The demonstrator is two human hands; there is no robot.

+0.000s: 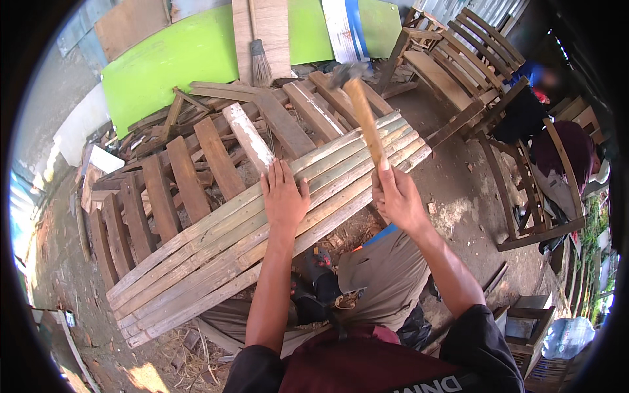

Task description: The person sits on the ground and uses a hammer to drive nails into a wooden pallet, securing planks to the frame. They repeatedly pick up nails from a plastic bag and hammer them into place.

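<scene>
My right hand is wrapped round the wooden handle of a hammer, held raised with its dark, blurred head up and away from me. My left hand lies flat, fingers spread, on a panel of long pale slats set side by side across my lap. Its fingertips reach the end of a board with flaking white paint. Beneath the panel's far edge, several brown crosswise boards fan out. Whether a nail stands near my left fingers, I cannot tell.
Wooden chair frames stand at the far right, with two people partly visible behind them. A broom leans against a plywood sheet beside a lime-green panel. Scrap wood is piled behind the boards. A clear plastic container sits lower right.
</scene>
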